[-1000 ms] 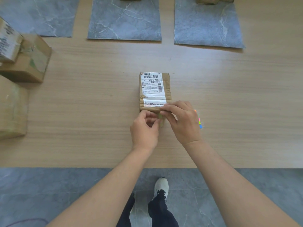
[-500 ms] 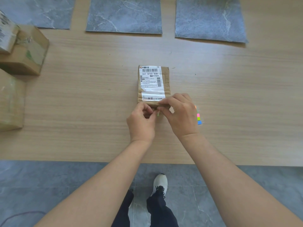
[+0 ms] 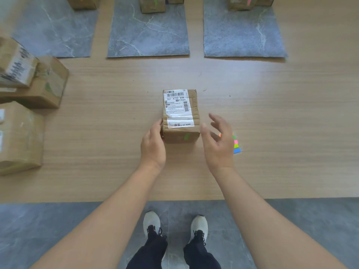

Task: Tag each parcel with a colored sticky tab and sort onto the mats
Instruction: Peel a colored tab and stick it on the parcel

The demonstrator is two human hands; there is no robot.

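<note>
At 9 o'clock three untagged boxes [image 3: 29,84] crowd the table [image 3: 108,113] edge, cut off by the frame, their labels too blurred to read. The left mat [image 3: 56,32] at 11 o'clock carries a box of which only the near part shows. The left hand [image 3: 153,144] grips the parcel [image 3: 179,111] at its near left corner, thumb against the left side, with the other fingers hidden behind the hand. The parcel sits on the table at the centre, long axis running 12 to 6 o'clock, label [image 3: 177,107] up with the barcode at the far end and the print upright to the person. A green tab [image 3: 186,136] sticks on its near face, tilted. The middle mat [image 3: 147,35] lies at 12 o'clock, with boxes at its far edge cropped. The right hand [image 3: 217,142] hangs released just beside the parcel's right side, fingers spread, holding nothing; I cannot tell whether the thumb touches it. It partly covers the tab strip [image 3: 236,145] at 3 o'clock. The right mat [image 3: 242,33] at 1 o'clock holds more cropped boxes.
</note>
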